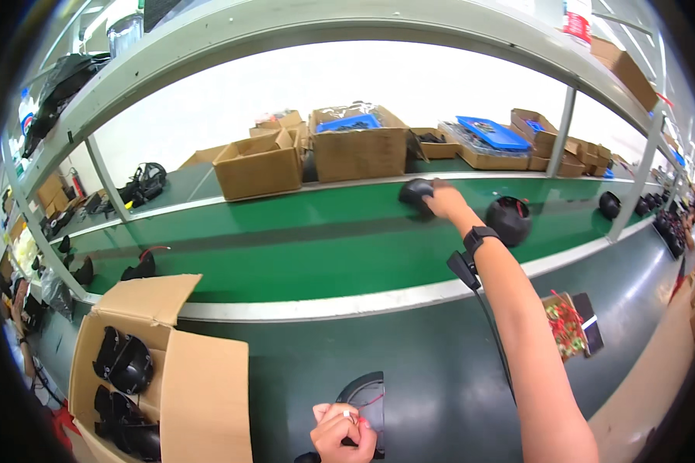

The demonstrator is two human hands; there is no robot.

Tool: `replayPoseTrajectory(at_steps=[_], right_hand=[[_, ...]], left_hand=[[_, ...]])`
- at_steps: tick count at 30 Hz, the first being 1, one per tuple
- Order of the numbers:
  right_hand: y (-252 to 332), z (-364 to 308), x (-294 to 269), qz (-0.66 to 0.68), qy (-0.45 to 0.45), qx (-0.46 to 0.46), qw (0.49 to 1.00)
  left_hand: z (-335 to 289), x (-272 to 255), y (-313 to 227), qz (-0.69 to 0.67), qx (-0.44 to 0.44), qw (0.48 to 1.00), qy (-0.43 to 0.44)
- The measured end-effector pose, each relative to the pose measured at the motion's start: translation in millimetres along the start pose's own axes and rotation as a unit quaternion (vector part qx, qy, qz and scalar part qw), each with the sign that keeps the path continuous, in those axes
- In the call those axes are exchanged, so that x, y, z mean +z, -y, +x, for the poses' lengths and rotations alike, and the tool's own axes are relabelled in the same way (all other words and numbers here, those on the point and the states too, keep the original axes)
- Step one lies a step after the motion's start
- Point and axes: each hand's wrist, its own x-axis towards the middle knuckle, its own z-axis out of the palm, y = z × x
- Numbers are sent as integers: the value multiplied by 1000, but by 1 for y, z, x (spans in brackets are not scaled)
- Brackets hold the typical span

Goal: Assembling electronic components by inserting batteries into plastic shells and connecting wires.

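Observation:
My right hand [445,201] reaches far over the green conveyor belt, its fingers closed on a black rounded shell [417,193]. To the right of that hand lies a round black shell [508,221] with a bit of red showing at its top. Low in the view, my left hand [343,434] is curled shut close to the dark worktop. Beside and partly under it lies a black half-round part [372,386] with a thin red wire. A spot of red shows at the left fingertips; what they pinch is hidden.
An open cardboard box [208,390] with black shells stands at the left. Another box [565,328] of red-wired pieces sits right of my right forearm. Cardboard boxes [361,154] line the belt's far side. A grey overhead frame [347,31] spans the top, with posts at both sides.

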Motion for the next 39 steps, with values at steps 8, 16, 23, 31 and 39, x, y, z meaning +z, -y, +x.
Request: replayPoseTrajectory(at_steps=[8, 16, 23, 31, 39], right_hand=[[28, 35, 84, 8, -148, -36, 988], [8, 40, 86, -74, -15, 61, 995], [15, 21, 54, -132, 172, 141, 966], [89, -105, -52, 23, -45, -164, 985], [122, -299, -126, 264, -31, -289, 920]], left_hand=[[2, -22, 15, -24, -32, 999, -28], [-9, -23, 26, -51, -73, 996, 26], [-8, -21, 29, -55, -53, 997, 29], [-5, -13, 42, -97, -31, 994, 28], [-3, -21, 51, -118, -40, 992, 15]])
